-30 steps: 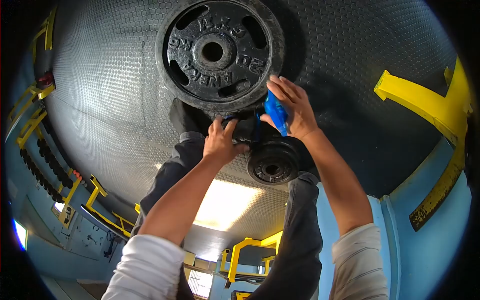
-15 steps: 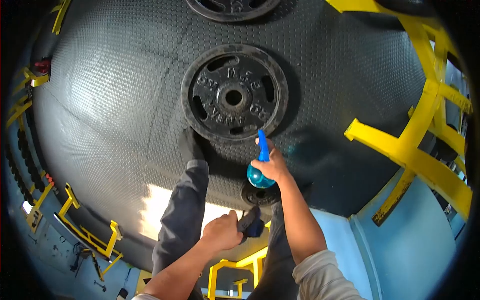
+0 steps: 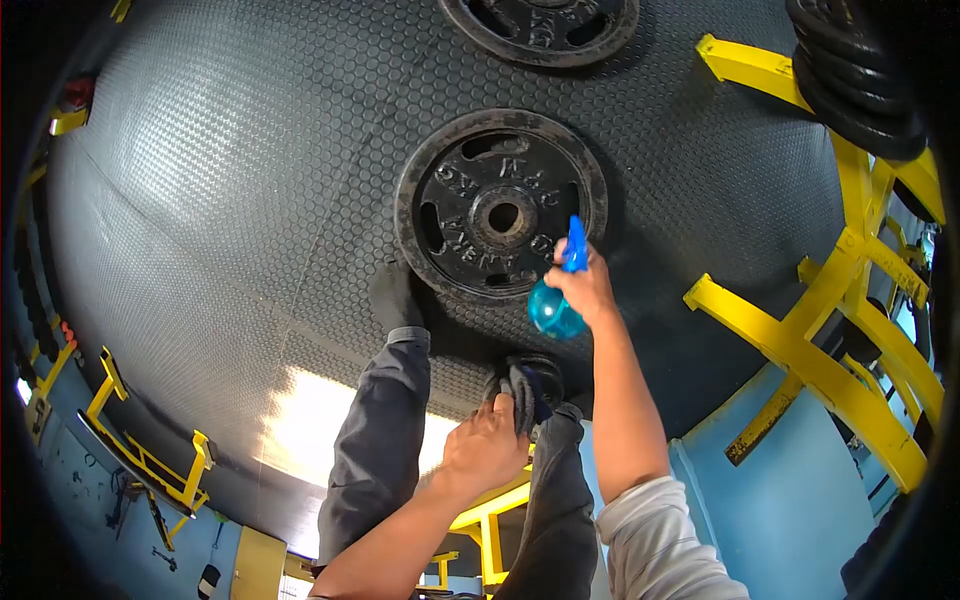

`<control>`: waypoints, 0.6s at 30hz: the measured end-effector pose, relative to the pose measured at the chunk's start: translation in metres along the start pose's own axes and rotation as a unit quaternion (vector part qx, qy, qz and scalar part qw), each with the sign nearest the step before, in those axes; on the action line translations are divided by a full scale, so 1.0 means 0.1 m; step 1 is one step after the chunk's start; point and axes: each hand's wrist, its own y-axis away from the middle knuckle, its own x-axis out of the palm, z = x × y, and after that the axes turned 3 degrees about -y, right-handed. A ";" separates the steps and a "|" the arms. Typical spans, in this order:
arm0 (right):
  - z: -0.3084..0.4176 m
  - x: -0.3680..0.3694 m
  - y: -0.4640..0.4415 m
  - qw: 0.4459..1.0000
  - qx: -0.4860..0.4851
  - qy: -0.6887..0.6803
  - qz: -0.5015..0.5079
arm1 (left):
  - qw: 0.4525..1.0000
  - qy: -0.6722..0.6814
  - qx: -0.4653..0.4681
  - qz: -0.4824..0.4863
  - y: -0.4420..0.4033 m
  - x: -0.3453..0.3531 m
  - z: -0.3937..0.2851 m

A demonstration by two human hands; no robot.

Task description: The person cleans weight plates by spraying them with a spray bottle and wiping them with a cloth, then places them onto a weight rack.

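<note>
My right hand point(image 3: 587, 288) grips a spray bottle with a blue trigger head point(image 3: 574, 246) and a round teal body point(image 3: 554, 310). The bottle is over the near right edge of a large black weight plate point(image 3: 470, 215), which lies flat on the floor with raised lettering and a central hole. My left hand point(image 3: 487, 446) is closed around a dark cloth point(image 3: 520, 392), held low between my legs. Behind that cloth a smaller weight plate point(image 3: 545, 378) is partly hidden.
Another weight plate point(image 3: 560, 50) lies farther ahead on the black textured mat point(image 3: 300, 190). On the right stands a yellow rack point(image 3: 800, 320) with stacked plates point(image 3: 860, 90). Yellow frames point(image 3: 185, 480) line the left wall. My left foot point(image 3: 393, 295) is beside the large plate.
My right hand has moved forward and right with the spray bottle. My left hand has moved forward with the cloth, which now overlaps the smaller plate. The camera view has shifted.
</note>
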 end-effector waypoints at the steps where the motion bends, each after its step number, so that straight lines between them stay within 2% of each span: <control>1: -0.06 0.12 -0.14 0.994 -0.082 -0.044 -0.062 | 1.000 0.001 -0.004 -0.001 -0.01 -0.03 0.00; 3: 0.22 0.17 -0.28 0.998 -0.027 -0.030 0.056 | 0.999 0.027 -0.020 -0.031 -0.03 -0.09 0.00; 5: 0.40 0.38 -0.35 0.995 -0.025 -0.002 0.093 | 0.998 0.027 -0.032 -0.040 -0.03 -0.16 0.01; 7: 0.63 0.58 -0.21 0.986 -0.143 0.083 0.016 | 0.997 0.030 -0.041 -0.050 -0.05 -0.21 0.00; 9: 0.77 0.71 -0.15 0.972 -0.043 0.159 0.165 | 0.996 0.034 -0.075 -0.028 -0.06 -0.26 0.00; 13: 0.58 1.00 0.18 0.950 -0.062 0.235 0.195 | 0.995 0.018 -0.077 -0.067 -0.07 -0.23 0.08; 15: 0.37 0.97 0.25 0.917 -0.003 0.292 0.272 | 0.993 0.015 -0.089 -0.080 -0.09 -0.27 0.08; 18: -0.04 0.73 0.52 0.953 0.027 0.256 0.159 | 0.993 0.019 -0.079 -0.085 -0.08 -0.24 0.07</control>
